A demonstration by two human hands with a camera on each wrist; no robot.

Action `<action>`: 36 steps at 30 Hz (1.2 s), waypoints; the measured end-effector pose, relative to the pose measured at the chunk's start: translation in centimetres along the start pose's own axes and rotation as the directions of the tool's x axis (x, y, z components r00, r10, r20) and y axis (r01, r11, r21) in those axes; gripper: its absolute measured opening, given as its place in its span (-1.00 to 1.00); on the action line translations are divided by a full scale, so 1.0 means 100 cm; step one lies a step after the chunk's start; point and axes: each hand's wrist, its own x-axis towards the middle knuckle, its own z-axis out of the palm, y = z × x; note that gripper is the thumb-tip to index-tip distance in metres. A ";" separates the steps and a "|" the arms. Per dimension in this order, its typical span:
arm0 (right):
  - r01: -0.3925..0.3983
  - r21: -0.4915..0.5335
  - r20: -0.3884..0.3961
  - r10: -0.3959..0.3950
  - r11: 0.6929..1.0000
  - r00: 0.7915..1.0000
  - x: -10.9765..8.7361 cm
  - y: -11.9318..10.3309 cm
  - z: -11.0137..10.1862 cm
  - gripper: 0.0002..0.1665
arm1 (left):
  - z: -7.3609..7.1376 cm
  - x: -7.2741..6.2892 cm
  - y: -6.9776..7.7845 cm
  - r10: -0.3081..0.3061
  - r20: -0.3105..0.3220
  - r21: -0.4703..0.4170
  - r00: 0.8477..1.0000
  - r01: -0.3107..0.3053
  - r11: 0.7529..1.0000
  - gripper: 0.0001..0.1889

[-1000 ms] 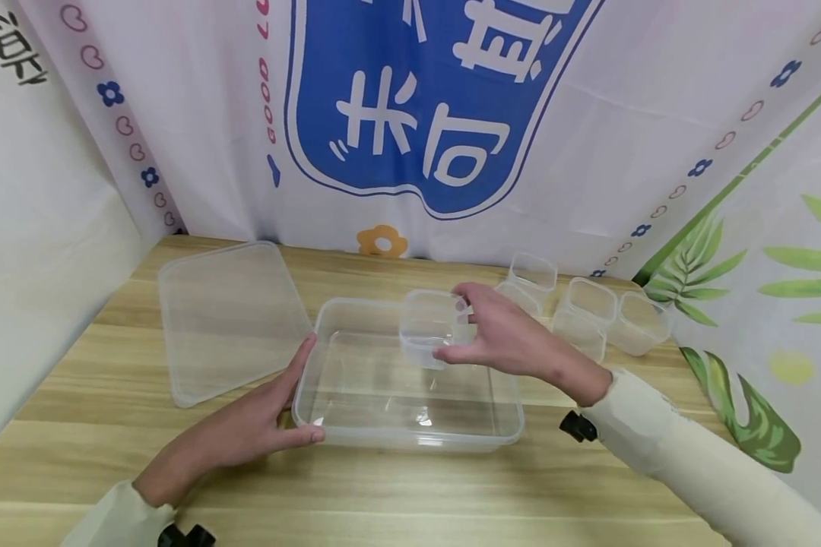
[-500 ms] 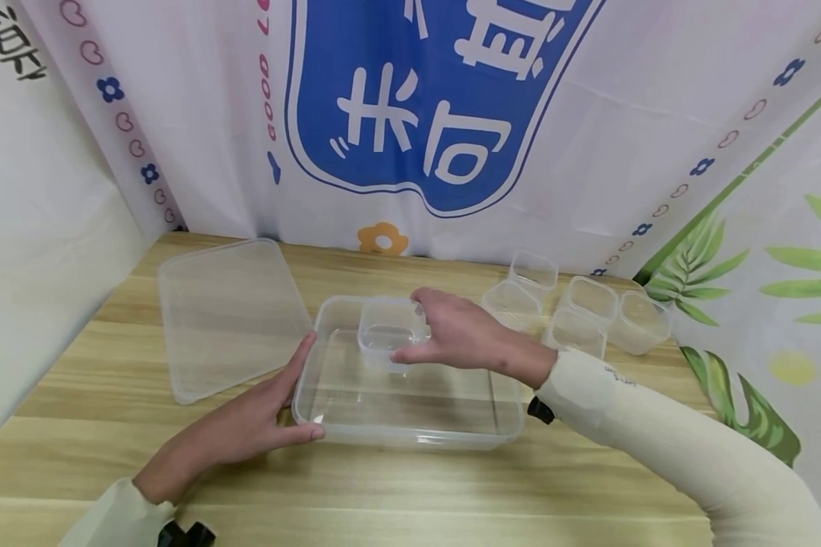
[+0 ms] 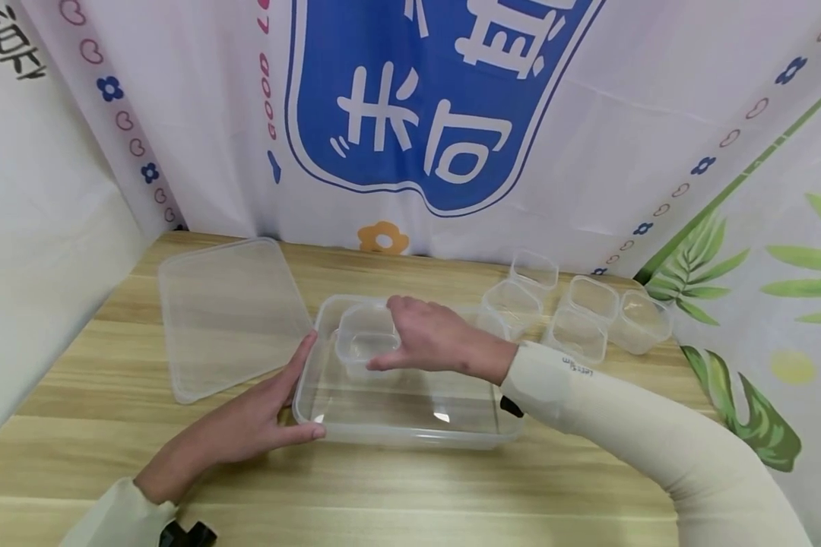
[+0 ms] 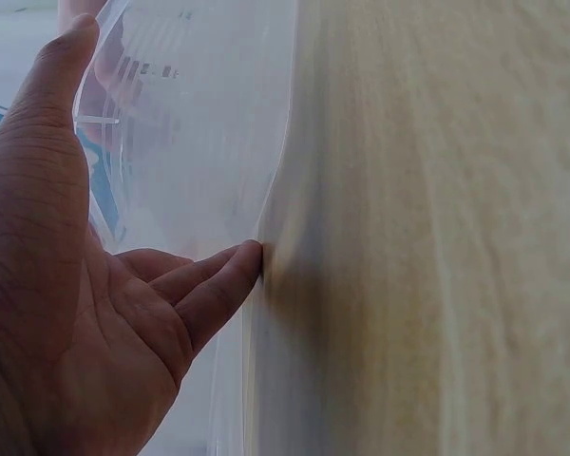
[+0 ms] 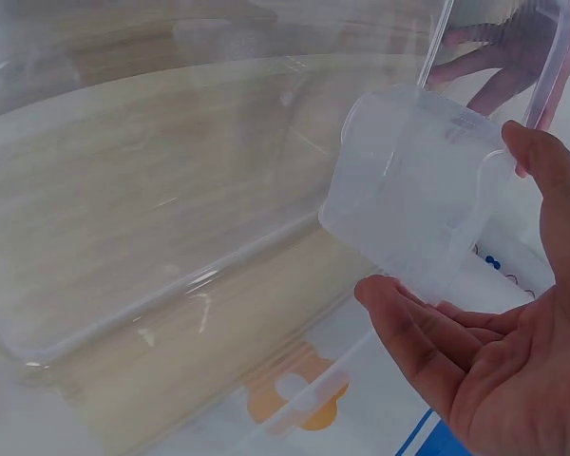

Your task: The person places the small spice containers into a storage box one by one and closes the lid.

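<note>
A large clear rectangular plastic container [image 3: 410, 437] stands on the wooden table. My left hand [image 3: 263, 418] rests against its left end, thumb along the near corner and fingers on the side wall. In the left wrist view the fingertips [image 4: 252, 255] touch the wall low down, close to the tabletop. Inside the left back part of the large container, my right hand [image 3: 427, 334] holds a small clear plastic box [image 3: 366, 338] by its right side. The right wrist view shows the small box [image 5: 413, 190] tilted between thumb and fingers.
A flat translucent lid [image 3: 236, 319] lies left of the large container. Several more small clear boxes [image 3: 578, 334] stand at the back right, near the leaf-printed cloth [image 3: 746, 380]. A printed curtain [image 3: 232, 152] hangs behind the table [image 3: 383, 501].
My right hand has moved left and slightly down with the small box, from the middle of the large container toward its left end. The left hand has stayed in place.
</note>
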 end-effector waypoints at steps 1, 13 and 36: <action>0.003 -0.004 0.000 -0.003 1.000 1.000 0.002 0.000 0.001 0.00 | 0.000 0.000 0.000 0.001 0.000 -0.002 1.000 -0.001 1.000 0.27; 0.004 0.023 0.013 -0.005 1.000 1.000 0.016 -0.003 0.011 -0.02 | 0.001 0.000 0.000 0.004 -0.002 -0.002 1.000 -0.004 1.000 0.27; -0.039 0.058 0.050 0.036 0.998 0.998 0.020 -0.011 0.023 0.16 | 0.001 -0.001 0.000 0.004 -0.019 0.013 1.000 -0.004 1.000 0.27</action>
